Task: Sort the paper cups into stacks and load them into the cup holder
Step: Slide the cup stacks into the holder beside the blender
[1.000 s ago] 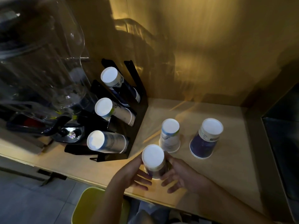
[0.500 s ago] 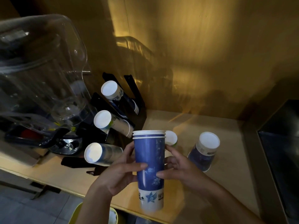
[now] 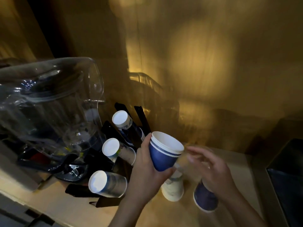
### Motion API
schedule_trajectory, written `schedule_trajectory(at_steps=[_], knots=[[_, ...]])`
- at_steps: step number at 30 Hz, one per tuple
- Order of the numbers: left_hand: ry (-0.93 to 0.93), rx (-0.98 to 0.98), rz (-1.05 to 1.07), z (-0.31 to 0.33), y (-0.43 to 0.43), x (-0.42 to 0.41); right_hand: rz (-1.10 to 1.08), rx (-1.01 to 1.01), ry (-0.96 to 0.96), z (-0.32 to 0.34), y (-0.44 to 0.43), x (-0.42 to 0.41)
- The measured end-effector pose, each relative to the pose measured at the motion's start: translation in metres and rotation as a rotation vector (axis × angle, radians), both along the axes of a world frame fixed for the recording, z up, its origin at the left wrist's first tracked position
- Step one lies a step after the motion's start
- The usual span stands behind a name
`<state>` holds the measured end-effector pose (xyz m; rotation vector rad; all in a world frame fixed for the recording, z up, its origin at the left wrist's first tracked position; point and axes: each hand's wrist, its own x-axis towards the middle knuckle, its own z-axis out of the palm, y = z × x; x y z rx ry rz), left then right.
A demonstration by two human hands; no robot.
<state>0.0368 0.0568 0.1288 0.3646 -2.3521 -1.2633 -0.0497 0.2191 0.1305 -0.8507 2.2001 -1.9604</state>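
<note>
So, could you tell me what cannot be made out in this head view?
- Blue stack: its base is hidden by the left hand.
- Right hand: motion-blurred, finger pose unclear.
- Upside-down blue cup: top hidden by the right hand.
- Cup holder: dark, slots unclear.

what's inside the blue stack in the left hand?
The blue stack in the left hand shows a white inner wall; rim lines suggest several nested cups. Its bottom is out of sight.

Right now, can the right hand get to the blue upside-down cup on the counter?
Probably yes. The right hand is open, holds nothing, and hovers just above the blue upside-down cup with nothing between them. The left hand holds the blue cup stack off to the side, clear of that path.
</note>
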Motion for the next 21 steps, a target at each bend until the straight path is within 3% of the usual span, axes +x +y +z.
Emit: schedule_trajectory(at_steps=[5,10,17,21], knots=[[0.020,-0.225,-0.001,0.001,0.015,-0.005,0.023,0.058,0.317,0.025,0.001,-0.002],[0.039,-0.218,-0.045,0.003,0.025,-0.011,0.084,0.127,0.358,0.032,-0.005,0.000],[-0.004,0.100,-0.127,0.006,0.023,-0.010,0.104,0.116,0.349,0.039,0.000,-0.005],[-0.083,0.213,-0.212,0.009,0.021,-0.006,0.088,0.016,0.224,0.054,0.013,-0.019]])
